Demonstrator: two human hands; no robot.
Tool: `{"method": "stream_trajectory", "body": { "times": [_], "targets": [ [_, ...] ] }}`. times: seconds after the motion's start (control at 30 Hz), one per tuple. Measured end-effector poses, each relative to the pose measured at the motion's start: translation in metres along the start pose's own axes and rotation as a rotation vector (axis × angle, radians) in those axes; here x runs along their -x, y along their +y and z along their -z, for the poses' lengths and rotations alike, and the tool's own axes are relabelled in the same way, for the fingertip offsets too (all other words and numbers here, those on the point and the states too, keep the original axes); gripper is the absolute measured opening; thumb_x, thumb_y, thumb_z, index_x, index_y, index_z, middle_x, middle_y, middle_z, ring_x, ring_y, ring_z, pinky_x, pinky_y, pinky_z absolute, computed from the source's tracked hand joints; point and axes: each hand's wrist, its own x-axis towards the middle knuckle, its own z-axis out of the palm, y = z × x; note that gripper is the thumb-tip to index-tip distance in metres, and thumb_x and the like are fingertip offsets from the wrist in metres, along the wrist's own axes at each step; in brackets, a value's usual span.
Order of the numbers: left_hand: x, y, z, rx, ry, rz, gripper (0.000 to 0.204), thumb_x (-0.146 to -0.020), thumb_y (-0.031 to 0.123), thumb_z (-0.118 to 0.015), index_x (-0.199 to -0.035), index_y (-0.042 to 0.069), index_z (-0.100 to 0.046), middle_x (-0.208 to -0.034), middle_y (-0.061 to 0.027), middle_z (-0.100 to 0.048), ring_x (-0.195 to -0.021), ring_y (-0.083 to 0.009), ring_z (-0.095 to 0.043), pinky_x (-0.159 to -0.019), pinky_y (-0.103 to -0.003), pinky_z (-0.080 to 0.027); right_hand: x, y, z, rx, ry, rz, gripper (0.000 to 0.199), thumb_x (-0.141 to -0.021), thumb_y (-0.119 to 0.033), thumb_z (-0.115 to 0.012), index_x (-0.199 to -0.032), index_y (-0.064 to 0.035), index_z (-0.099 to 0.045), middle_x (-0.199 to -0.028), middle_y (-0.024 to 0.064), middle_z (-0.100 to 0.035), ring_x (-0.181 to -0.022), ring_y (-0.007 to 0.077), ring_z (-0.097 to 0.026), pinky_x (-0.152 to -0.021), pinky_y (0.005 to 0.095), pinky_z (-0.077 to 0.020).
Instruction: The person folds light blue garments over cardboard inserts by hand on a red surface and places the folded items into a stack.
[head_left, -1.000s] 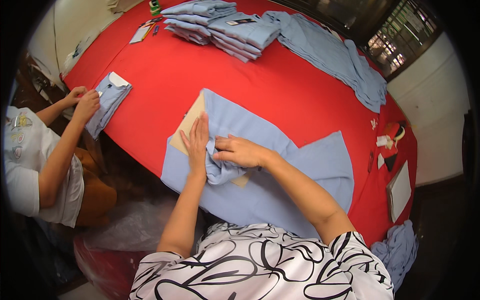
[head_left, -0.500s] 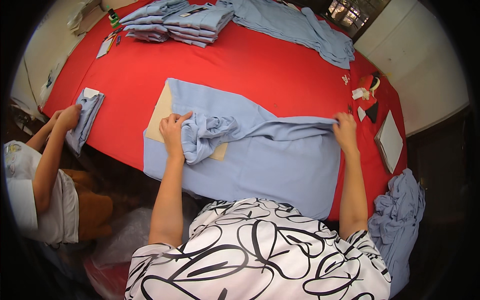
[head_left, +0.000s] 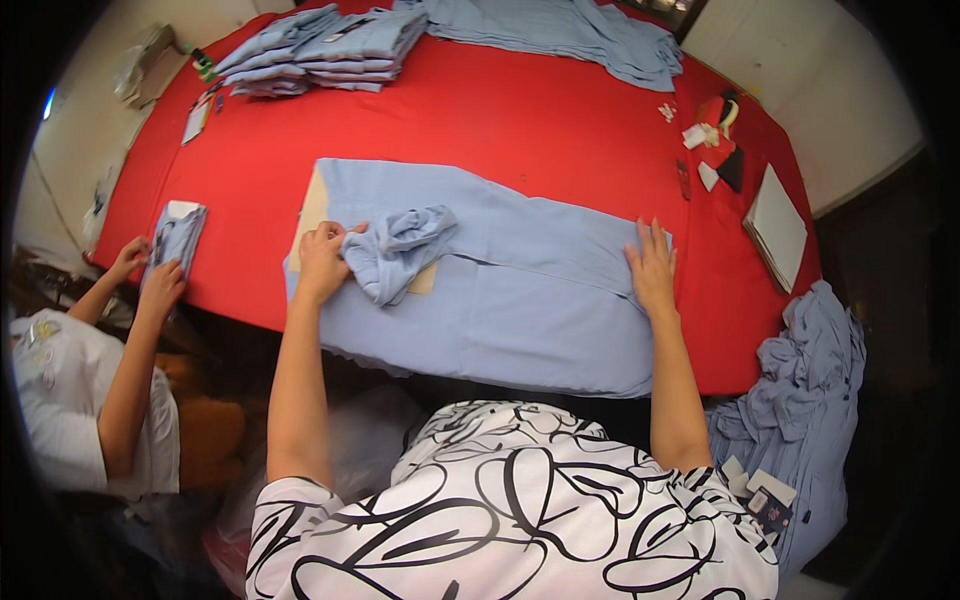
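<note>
A light blue shirt (head_left: 520, 310) lies spread across the red table in front of me. One end of it is bunched into a crumpled heap (head_left: 400, 250). Tan card (head_left: 311, 205) shows at the left end of the cloth and again beside the heap. My left hand (head_left: 322, 262) is closed on the heap's left edge, its fingers pinching the fabric. At the shirt's right end, my right hand (head_left: 650, 268) rests flat with fingers stretched out, holding nothing. Between the hands, a long fold runs through the smoothed cloth.
Folded blue shirts (head_left: 360, 50) are stacked at the far left, with more blue cloth (head_left: 560, 40) at the back. A paper stack (head_left: 775, 228) lies right. Blue garments (head_left: 800, 380) hang off the right corner. At left, a co-worker's hands (head_left: 160, 285) handle a folded shirt (head_left: 180, 235).
My right hand has let go of the raised fold and now lies flat on the shirt, which is smoother there. My left hand still grips the bunched end. The co-worker's hands have moved apart.
</note>
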Motion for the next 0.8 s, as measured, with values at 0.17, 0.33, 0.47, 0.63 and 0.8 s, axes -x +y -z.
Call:
{"method": "stream_trajectory", "body": {
  "times": [0.17, 0.33, 0.47, 0.63, 0.8],
  "targets": [
    [0.011, 0.007, 0.003, -0.117, 0.105, -0.047, 0.045, -0.078, 0.022, -0.07, -0.121, 0.035, -0.07, -0.104, -0.0043, -0.054, -0.1, -0.0277, -0.048, -0.099, -0.044, -0.035, -0.015, 0.026, 0.01, 0.304, -0.117, 0.0, 0.066, -0.098, -0.052, -0.046, -0.153, -0.0199, -0.031, -0.161, 0.0111, -0.022, -0.15, 0.0306, -0.014, -0.118, 0.0582, -0.0048],
    [0.008, 0.016, 0.014, -0.13, 0.138, -0.108, 0.042, -0.074, 0.015, -0.072, -0.116, 0.024, -0.073, -0.118, -0.0042, -0.057, -0.113, -0.0297, -0.047, -0.103, -0.045, -0.034, -0.022, -0.06, 0.005, 0.078, 0.016, 0.122, 0.05, -0.087, -0.022, -0.065, -0.134, -0.0092, -0.055, -0.147, 0.0151, -0.043, -0.139, 0.0355, -0.034, -0.115, 0.0547, -0.0226],
    [-0.004, -0.001, 0.011, -0.051, 0.133, -0.253, 0.044, -0.072, 0.014, -0.074, -0.115, 0.019, -0.07, -0.12, -0.0051, -0.057, -0.115, -0.0312, -0.047, -0.102, -0.043, -0.036, -0.008, -0.227, -0.023, -0.208, -0.149, 0.778, 0.06, -0.082, -0.008, -0.066, -0.14, -0.0183, -0.051, -0.149, 0.0157, -0.041, -0.141, 0.0395, -0.032, -0.118, 0.0509, -0.0233],
    [-0.008, 0.0, 0.008, 0.224, -0.015, -0.12, 0.044, -0.071, 0.006, -0.069, -0.113, 0.017, -0.066, -0.118, -0.0039, -0.059, -0.111, -0.03, -0.049, -0.099, -0.041, -0.04, -0.026, -0.324, -0.057, 0.023, -0.586, 0.612, 0.029, -0.077, -0.003, -0.063, -0.106, -0.0079, -0.065, -0.113, 0.0118, -0.065, -0.112, 0.0348, -0.058, -0.097, 0.0486, -0.0445],
    [-0.004, -0.009, 0.006, 0.3, 0.031, -0.134, 0.04, -0.067, 0.01, -0.074, -0.106, 0.016, -0.068, -0.115, -0.0035, -0.058, -0.111, -0.0294, -0.048, -0.099, -0.041, -0.036, 0.064, -0.361, 0.066, -0.617, -0.725, 1.211, 0.018, -0.074, 0.001, -0.06, -0.091, -0.004, -0.061, -0.101, 0.0108, -0.064, -0.106, 0.033, -0.059, -0.091, 0.0429, -0.0472]
  ]
}}
